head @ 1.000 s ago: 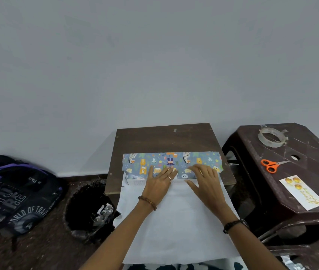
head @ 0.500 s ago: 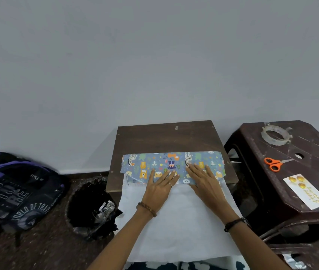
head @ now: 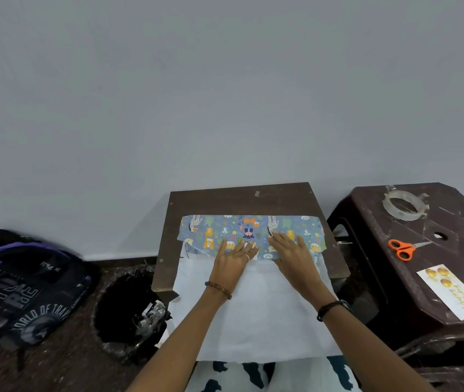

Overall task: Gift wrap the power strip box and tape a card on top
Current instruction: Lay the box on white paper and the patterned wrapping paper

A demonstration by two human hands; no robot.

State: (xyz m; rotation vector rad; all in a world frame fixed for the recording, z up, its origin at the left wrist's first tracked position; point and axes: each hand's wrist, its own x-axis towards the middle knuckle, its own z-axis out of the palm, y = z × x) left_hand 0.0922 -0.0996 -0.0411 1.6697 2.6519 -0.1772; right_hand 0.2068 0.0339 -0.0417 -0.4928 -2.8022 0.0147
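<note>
Both hands flat — left hand [head: 232, 260] and right hand [head: 291, 253] pressing the wrapping paper [head: 253, 306] flap over the box on the desk [head: 242, 199].
We judge the paper thin, crease-prone — hold along its folded edge.

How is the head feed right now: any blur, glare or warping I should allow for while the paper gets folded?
Head view: hands and wrapping paper reasonably sharp under soft, even light; backpack at the left edge blurred; wide-angle bending tilts the plastic stool; faint sheen on it, no strong glare.

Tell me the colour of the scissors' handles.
Orange, on the scissors; clearest in the head view.
</note>
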